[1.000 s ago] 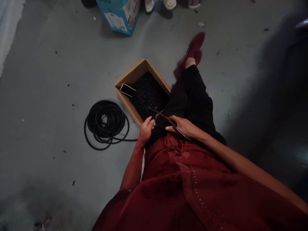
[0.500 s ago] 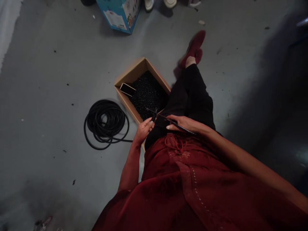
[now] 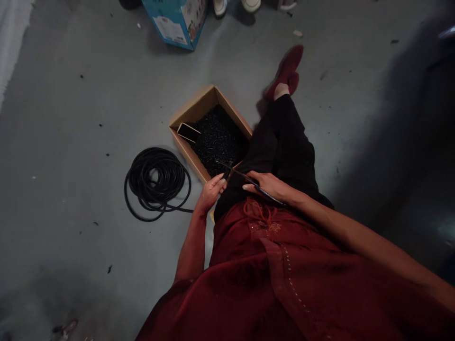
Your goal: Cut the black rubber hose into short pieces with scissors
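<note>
My left hand (image 3: 212,190) is closed on the end of a black hose (image 3: 226,172) over the near edge of the cardboard box. Long, thin scissors (image 3: 240,173) are in my right hand (image 3: 266,184), their blades reaching left across the hose end. The open cardboard box (image 3: 231,110) holds many small black pieces (image 3: 216,137), and a smaller open box (image 3: 189,132) stands at its left side. Left of the box, a coil of black hose (image 3: 156,177) lies on the floor, with one length running towards my left forearm.
A blue printed box (image 3: 168,23) stands at the top, beside another person's light shoes (image 3: 251,4). My dark-trousered leg and red shoe (image 3: 287,68) extend right of the cardboard box. Small scraps lie on the grey floor (image 3: 88,166).
My right hand has shifted slightly left with the scissors. My left hand has stayed at nearly the same spot with the hose end.
</note>
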`<state>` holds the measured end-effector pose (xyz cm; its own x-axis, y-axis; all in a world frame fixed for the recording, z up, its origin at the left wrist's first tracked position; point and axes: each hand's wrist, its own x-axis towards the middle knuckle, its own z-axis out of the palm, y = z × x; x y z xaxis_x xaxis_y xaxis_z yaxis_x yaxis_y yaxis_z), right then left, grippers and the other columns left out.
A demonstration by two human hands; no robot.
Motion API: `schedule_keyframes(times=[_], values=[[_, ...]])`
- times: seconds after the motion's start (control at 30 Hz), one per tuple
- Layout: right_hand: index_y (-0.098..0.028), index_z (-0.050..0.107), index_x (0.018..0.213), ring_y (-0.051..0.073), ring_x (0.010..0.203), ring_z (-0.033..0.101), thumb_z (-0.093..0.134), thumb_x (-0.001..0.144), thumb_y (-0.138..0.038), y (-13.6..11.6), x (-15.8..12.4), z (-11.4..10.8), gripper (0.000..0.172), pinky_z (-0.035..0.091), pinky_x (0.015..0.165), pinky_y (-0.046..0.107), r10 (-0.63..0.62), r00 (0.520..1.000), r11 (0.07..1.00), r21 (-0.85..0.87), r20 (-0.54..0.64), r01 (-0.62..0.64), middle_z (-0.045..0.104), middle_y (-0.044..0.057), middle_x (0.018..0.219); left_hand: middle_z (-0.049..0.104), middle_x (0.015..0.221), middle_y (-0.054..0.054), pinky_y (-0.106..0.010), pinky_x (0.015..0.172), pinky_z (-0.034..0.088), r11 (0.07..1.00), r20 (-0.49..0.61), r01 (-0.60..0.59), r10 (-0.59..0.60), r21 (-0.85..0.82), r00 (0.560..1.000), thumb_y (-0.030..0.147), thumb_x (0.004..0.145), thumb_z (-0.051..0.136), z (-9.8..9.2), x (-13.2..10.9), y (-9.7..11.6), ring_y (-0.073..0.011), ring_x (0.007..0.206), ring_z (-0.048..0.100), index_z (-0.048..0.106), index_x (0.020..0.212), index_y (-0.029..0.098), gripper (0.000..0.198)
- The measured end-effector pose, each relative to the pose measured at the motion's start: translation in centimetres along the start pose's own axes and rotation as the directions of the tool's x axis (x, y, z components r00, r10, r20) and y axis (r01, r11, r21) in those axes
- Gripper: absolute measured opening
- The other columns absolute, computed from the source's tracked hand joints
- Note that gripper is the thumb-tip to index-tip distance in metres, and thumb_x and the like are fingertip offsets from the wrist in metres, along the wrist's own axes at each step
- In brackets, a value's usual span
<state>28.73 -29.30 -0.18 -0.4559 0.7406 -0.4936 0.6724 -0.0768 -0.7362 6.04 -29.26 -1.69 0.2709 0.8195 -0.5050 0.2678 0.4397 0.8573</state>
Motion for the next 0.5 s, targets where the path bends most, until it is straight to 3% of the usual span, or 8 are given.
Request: schedule_keyframes(times=[0.5], values=[[-0.023, 0.056, 0.101, 0.024, 0.079, 0.064, 0.036, 0.088, -0.062, 0.7, 0.5, 1.3, 0.046, 0.037, 0.06, 0.026, 0.128, 0.992, 0.978, -0.163, -0.014, -0.129, 0.068, 0.008, 0.085, 0.047, 0.069, 0.001, -0.019, 0.055, 0.034, 0.997, -0.016, 0.031, -0.032, -0.065, 0.999, 0.039, 0.085, 0.05, 0.5, 0.8, -1.5, -0.0067, 0.058, 0.038, 0.06, 0.107, 0.012, 0.035]])
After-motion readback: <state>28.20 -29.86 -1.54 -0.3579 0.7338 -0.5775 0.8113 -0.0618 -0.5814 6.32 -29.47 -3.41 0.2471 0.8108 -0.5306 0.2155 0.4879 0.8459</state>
